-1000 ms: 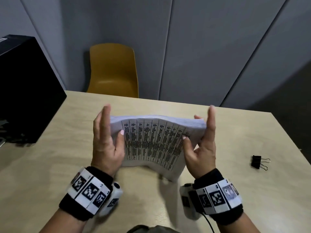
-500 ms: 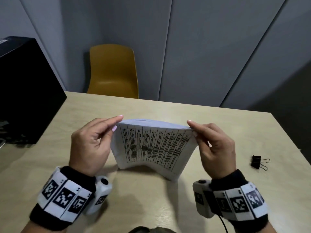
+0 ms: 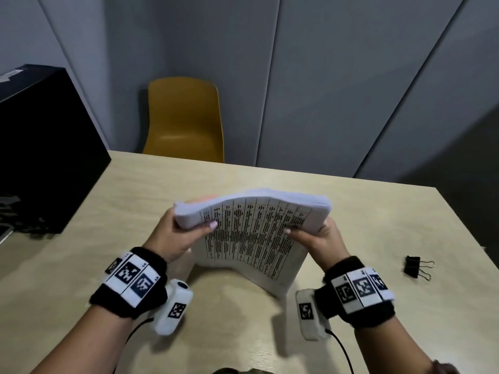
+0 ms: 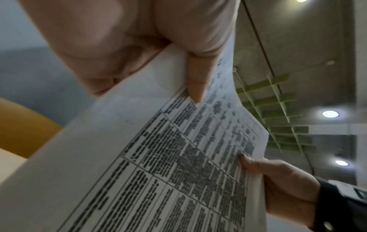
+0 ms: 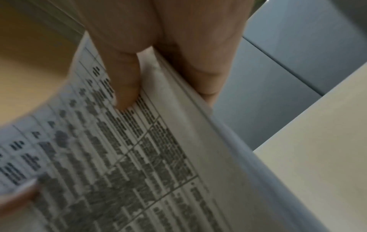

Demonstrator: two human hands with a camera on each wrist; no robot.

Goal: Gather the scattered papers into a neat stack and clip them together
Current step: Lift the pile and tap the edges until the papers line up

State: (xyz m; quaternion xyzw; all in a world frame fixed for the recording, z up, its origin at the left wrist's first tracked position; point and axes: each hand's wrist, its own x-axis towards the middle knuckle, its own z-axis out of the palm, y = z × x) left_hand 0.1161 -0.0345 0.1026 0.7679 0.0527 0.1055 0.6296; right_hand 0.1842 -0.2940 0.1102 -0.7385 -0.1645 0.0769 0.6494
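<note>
Both hands pinch the paper stack at its upper side edges, left hand and right hand with thumbs on the printed face (fingers behind). The lower edge meets the worktop; a binder clip lies well right of the right fingers.

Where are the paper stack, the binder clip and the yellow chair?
paper stack (image 3: 251, 238), head view, printed top sheet.
binder clip (image 3: 412, 266), head view, black body.
yellow chair (image 3: 186, 117), head view, backrest.
</note>
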